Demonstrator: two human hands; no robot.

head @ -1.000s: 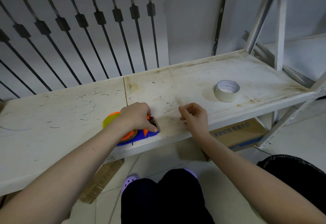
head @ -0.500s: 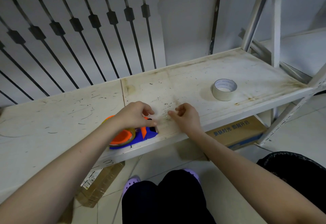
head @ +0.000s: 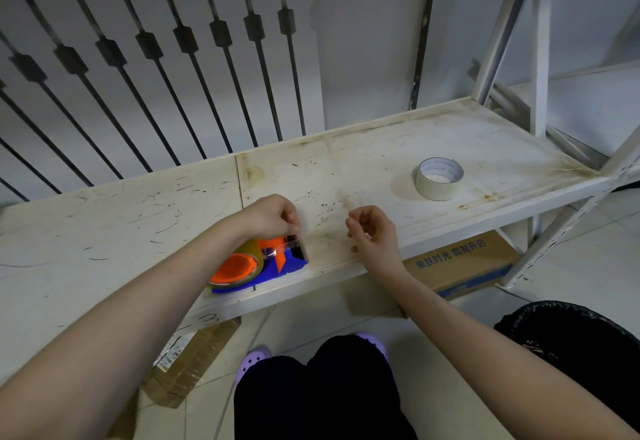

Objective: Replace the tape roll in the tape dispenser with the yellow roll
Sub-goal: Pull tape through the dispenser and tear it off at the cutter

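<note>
The yellow roll (head: 242, 261) sits in the tape dispenser (head: 294, 263) on the shelf's (head: 381, 149) near edge. The left hand (head: 270, 216) directly above pinches its tape end (head: 284, 245) (cutter pointing right). The right hand (head: 372, 232) is curled, contents unclear.

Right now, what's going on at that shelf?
A person is working at a white shelf. Their left hand grips the front end of the blue tape dispenser, which already carries a yellowish roll on an orange hub. The right hand hovers just to the right, thumb and forefinger pinched; whether it holds a tape end is unclear. A pale roll lies flat further right, untouched.
</note>
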